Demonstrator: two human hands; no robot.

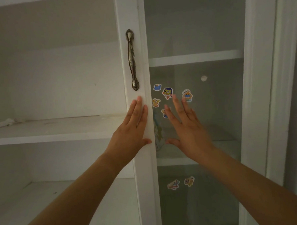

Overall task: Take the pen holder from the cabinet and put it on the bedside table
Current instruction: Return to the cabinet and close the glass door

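A white cabinet [256, 89] fills the view. Its left half stands open, showing bare white shelves [55, 129]; on the upper of these, far to the left, lies a small crumpled white scrap [5, 122]. The right half is covered by a glass door [200, 32] in a white frame, and a dark ornate metal handle [132, 60] runs upright on the frame's left stile.

The left hand [133, 128] lies flat against that stile just below the handle, fingers straight and together, thumb spread to the right across the edge of the frame; it grips nothing. The right hand [184, 126] is held up in front of the glass pane, just right of the left hand, with fingers spread and palm toward the door, also empty. Whether it touches the glass cannot be told. Both bare forearms reach up from the near bottom corners of the view.

Cartoon stickers [167, 92] are dotted over the glass around the right hand's fingertips, and two more stickers [189, 181] sit lower on the pane. Behind the glass, white shelves [194, 58] show dimly. A pale, partly coloured shape [158, 134] stands behind the pane between the two hands, too blurred to name. The pen holder cannot be picked out anywhere in the view, neither on the open shelves nor clearly behind the glass.
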